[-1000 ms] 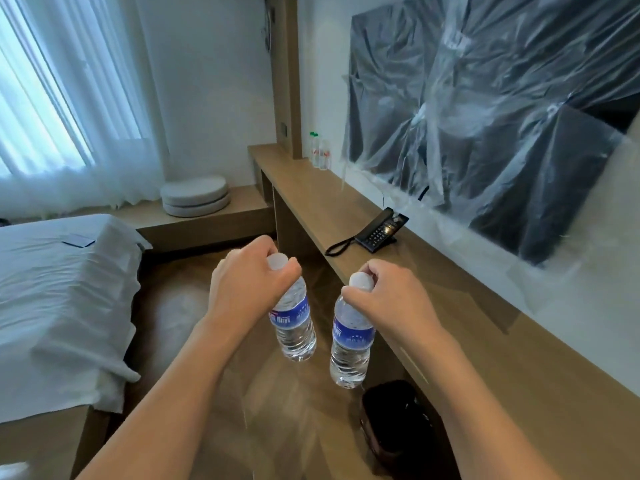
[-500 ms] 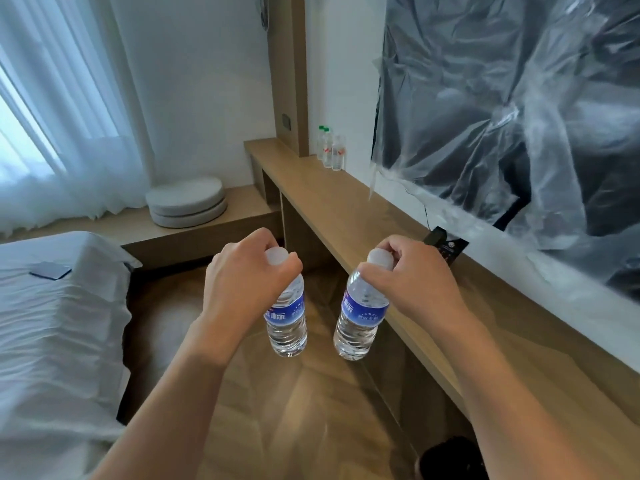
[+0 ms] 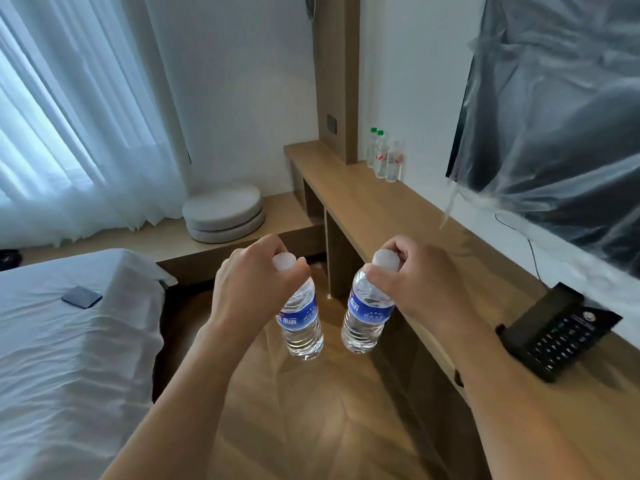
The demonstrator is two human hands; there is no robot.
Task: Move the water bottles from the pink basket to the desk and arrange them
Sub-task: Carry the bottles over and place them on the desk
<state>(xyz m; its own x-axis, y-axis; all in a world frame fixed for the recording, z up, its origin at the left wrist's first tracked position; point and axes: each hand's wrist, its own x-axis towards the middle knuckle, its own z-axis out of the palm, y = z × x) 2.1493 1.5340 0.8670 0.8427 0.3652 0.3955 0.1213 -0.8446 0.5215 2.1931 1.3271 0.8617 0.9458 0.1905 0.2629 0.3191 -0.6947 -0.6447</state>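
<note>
Now each hand pinches a clear, blue-labelled plastic water bottle by its white cap: left hand [image 3: 254, 289] carries one bottle [image 3: 300, 322], right hand [image 3: 412, 285] the other [image 3: 366, 315], both hanging over the floor. Carry them upright toward one o'clock and stand them on the long wooden table [image 3: 398, 216] beside the three bottles [image 3: 385, 155] already there.

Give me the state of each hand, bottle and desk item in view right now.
left hand: grips left bottle at the cap
right hand: grips right bottle at the cap
left bottle: capped, hanging above the floor
right bottle: capped, hanging beside the desk edge
desk: neither held bottle on it yet
three bottles: upright at the desk's far end
telephone: lying on the desk
</note>
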